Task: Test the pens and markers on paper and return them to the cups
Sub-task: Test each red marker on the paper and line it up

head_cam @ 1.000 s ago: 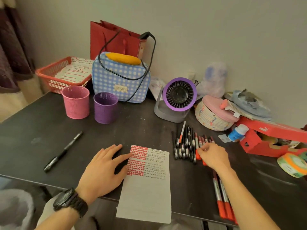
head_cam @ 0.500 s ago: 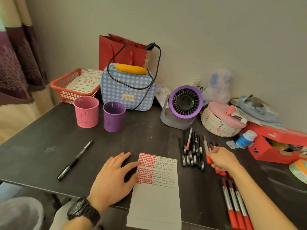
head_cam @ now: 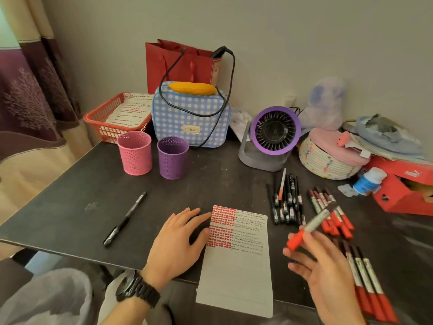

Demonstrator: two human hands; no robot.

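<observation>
Dark surface [head_cam: 70,207] carries a paper [head_cam: 236,277]. The left hand [head_cam: 178,242] lies flat at its edge, fingers straight. The right hand [head_cam: 325,266] pinches a red marker [head_cam: 311,225].

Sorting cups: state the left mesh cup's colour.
The left perforated cup is pink; head view shows it.

Chunky black wristwatch [head_cam: 137,289], round dark face, ribbed strap, at wrist of left hand [head_cam: 177,242]; forearms bare.
</observation>
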